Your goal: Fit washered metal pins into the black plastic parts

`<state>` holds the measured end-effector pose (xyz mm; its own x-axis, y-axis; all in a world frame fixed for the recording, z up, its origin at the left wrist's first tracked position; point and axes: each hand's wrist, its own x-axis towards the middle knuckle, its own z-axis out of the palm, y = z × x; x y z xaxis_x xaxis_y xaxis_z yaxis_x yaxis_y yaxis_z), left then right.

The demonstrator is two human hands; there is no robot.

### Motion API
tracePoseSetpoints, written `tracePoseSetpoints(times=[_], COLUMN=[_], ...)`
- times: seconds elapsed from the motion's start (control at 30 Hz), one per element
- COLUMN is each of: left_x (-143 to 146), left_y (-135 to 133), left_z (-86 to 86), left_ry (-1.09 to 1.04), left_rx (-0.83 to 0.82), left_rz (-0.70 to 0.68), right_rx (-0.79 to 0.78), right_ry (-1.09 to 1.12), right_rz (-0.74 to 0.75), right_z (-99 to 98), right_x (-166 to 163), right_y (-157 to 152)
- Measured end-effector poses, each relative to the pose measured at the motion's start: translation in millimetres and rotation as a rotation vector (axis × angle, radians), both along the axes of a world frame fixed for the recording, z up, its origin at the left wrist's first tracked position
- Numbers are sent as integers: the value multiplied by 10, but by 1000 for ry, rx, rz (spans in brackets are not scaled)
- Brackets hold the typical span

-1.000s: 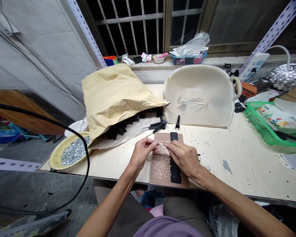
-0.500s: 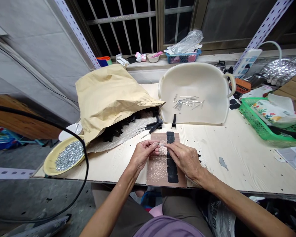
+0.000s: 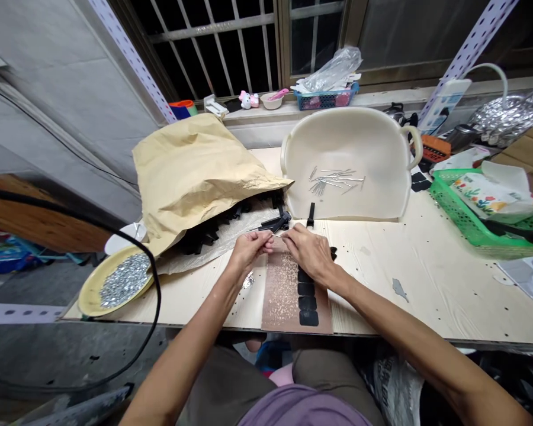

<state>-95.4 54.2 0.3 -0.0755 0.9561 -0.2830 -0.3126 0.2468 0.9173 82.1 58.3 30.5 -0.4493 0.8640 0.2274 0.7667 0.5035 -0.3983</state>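
Observation:
My left hand (image 3: 251, 248) and my right hand (image 3: 310, 251) pinch opposite ends of a thin silvery metal rod (image 3: 276, 236), too small to make out further. Both hands are above the top of a brown board (image 3: 275, 316). Down the board's right side runs a column of black rounded squares (image 3: 308, 303), its upper part hidden by my right hand. Just beyond the fingers lie black-handled tools (image 3: 276, 222) and an upright black strip (image 3: 311, 215). A small heap of silvery bits (image 3: 248, 280) shows beside my left forearm.
A cream tub (image 3: 337, 139) holding thin metal rods stands behind the board. To the left are a paper sack (image 3: 195, 171) spilling black parts and a yellow bowl (image 3: 86, 294) of silvery pieces. A green basket (image 3: 466, 228) sits right. A black cable (image 3: 159, 296) loops at left.
Both hands have moved away from me and slightly left, up to the board's far end, still pinching the rod. The lower black squares and the silvery heap are now more exposed.

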Motion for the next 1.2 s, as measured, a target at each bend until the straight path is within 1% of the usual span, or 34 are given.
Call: tracePoseSetpoints(times=[0.07, 0.13, 0.2, 0.3, 0.4, 0.47, 0.53, 0.6, 0.67, 0.77, 0.83, 0.9, 0.97, 1.0, 1.1, 1.2], left_x=[-164, -283, -333, -291, -172, -82, -1, 52, 68, 41, 19, 17, 37, 51, 84, 65], left_y=[90, 98, 52, -31, -76, -95, -107, -106, -85, -33, -10, -11, -30, -42, -64, -50], left_z=[16, 25, 7, -57, -101, -100, -83, -66, -62, -78, -88, -87, -75, -66, -37, -9], left_ry=[-24, -46, -67, -88, -37, 57, 174, 262, 274, 197, 150, 129, 147, 168, 228, 244], left_rx=[-90, -168, -214, -234, -188, -97, 11, 76, 69, -1, -56, -97, -88, -64, 17, 27], left_rz=[-22, -48, -72, -91, -91, -81, -57, -41, -57, -110, -129, -120, -87, -71, -55, -77], right_rx=[-60, -114, -128, -86, -30, -16, -27, -65, -140, -227, -178, -65, 17, 26, -44, -125], right_ry=[11, 18, 28, 32, -13, -41, -29, 21, 79, 152, 159, 107, 41, 25, 69, 152], right_rz=[59, 127, 159, 143, 107, 84, 68, 59, 61, 42, 27, 24, 22, 22, 28, 35], right_z=[19, -4, -62, -160, -206, -210, -211, -222, -245, -279, -288, -285, -276, -271, -266, -279], right_x=[-121, -196, -224, -201, -126, -58, 12, 69, 99, 88, 61, 37, 28, 29, 45, 42], right_y=[164, 258, 269, 183, 88, 58, 58, 79, 109, 126, 105, 68, 38, 31, 47, 92])
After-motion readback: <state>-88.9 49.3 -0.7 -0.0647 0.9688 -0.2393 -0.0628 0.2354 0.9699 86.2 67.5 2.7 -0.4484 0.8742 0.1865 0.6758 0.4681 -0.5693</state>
